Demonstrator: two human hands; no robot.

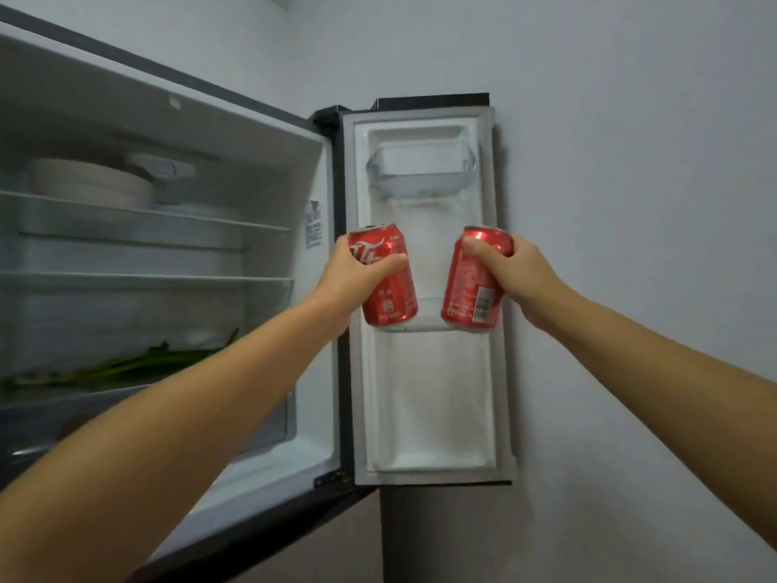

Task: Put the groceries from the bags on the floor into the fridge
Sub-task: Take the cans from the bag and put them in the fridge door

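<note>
Pale grey walls (630,119) meet in a corner behind an open fridge (168,132), its door (424,393) swung fully back against the right-hand wall. Inside the door, one clear bin (420,172) sits near the top; a second door shelf (429,324) runs across at mid-height.

Left hand (357,273) grips a red can (389,284) around its upper half, fingers curled round the front; this can is upright, slightly tilted, its base at the left end of the mid-height door shelf. Right hand (515,271) grips a second red can (475,284) near its top, thumb across the face, barcode side showing — base at the right end of the same shelf. Whether either base rests on the shelf cannot be told. The two cans stand apart.

Fridge interior: stacked white plates (92,180) on the upper glass shelf (147,212), green leafy stalks (126,366) on a lower level — detail blurred.
</note>
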